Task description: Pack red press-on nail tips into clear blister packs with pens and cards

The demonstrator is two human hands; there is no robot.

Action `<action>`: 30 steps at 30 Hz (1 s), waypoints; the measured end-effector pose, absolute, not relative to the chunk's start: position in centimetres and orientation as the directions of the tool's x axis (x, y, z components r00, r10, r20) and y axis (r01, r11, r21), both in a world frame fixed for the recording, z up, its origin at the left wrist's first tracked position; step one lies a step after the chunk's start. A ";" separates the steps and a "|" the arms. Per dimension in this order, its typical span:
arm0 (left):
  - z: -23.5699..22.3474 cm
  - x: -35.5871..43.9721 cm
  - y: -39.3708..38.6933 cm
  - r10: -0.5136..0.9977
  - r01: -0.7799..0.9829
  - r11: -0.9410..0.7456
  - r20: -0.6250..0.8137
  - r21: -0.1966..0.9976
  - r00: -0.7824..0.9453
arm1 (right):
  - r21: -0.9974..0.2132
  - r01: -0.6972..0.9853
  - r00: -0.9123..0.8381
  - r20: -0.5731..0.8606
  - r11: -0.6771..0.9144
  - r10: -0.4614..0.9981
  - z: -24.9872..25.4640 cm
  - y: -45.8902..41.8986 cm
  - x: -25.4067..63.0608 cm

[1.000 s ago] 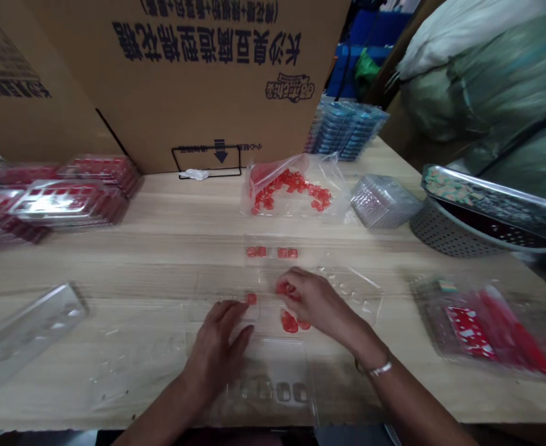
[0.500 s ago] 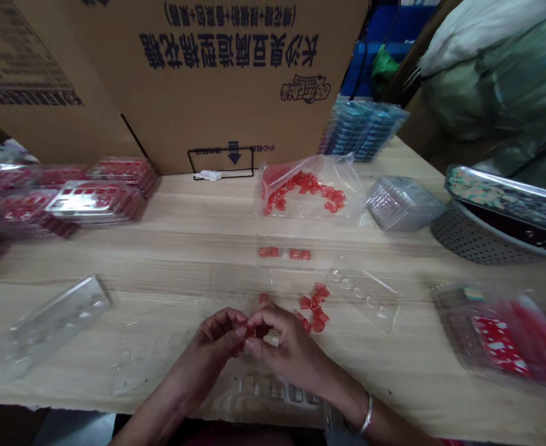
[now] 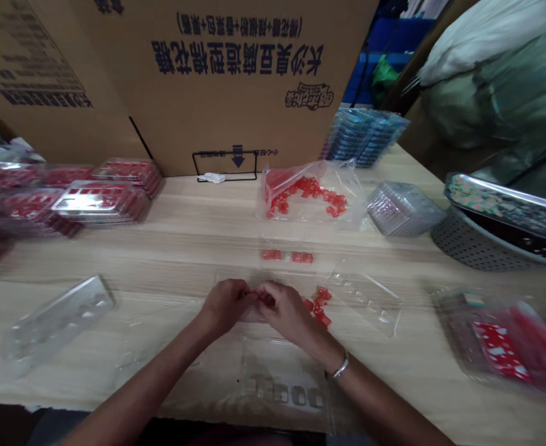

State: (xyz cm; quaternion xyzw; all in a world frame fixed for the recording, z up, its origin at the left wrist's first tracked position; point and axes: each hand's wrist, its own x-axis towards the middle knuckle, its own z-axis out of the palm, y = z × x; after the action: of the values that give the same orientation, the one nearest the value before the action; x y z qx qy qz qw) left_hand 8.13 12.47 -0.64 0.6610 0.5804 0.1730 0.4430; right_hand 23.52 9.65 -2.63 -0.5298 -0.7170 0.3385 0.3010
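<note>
My left hand [image 3: 226, 305] and my right hand [image 3: 286, 311] meet over a clear plastic tray [image 3: 221, 282], fingertips pinched together. Between them is a small red piece, mostly covered by the fingers. A loose pile of small glossy red pieces [image 3: 320, 303] lies just right of my right hand. Farther back, another clear tray [image 3: 286, 256] has red pieces in its hollows, two on each side. Closer to the table's front edge, below my hands, rests a clear tray [image 3: 280, 365] with a row of hollows.
An open bag of red pieces [image 3: 307, 189] lies by a large cardboard box [image 3: 236, 111]. Stacked clear trays [image 3: 403, 207] and a grey basket [image 3: 477, 238] stand right. Red-filled packs [image 3: 106, 199] are piled left. More clear trays [image 3: 370, 294] lie around, one at left [image 3: 64, 319].
Both hands have moved forward, away from the table's front edge, still pinched together. More of the clear tray near the front edge now shows.
</note>
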 end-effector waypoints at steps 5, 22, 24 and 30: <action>-1.0 7.7 12.9 0.893 0.609 0.079 -0.328 0.789 0.308 | -0.777 0.560 -0.307 0.127 0.287 0.943 -3.0 9.5 23.3; -3.4 6.6 10.3 0.892 0.679 -0.365 0.030 0.636 0.451 | -0.423 0.761 -0.513 0.070 0.492 0.855 -1.0 9.6 24.8; -3.5 6.9 10.3 0.898 0.724 -0.373 0.030 0.580 0.439 | -0.492 0.746 -0.468 0.093 0.449 0.879 -0.9 9.6 26.4; -3.7 6.5 10.7 0.897 0.755 -0.381 0.017 0.534 0.441 | -0.430 0.876 -0.289 -0.107 0.218 0.951 -0.4 9.2 32.0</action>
State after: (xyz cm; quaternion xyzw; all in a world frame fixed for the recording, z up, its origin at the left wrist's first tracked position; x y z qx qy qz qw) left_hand 6.55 10.72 -3.70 0.8166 0.5059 0.1538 0.2314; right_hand 31.95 9.20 -0.40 -0.5894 -0.7751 0.2090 0.0898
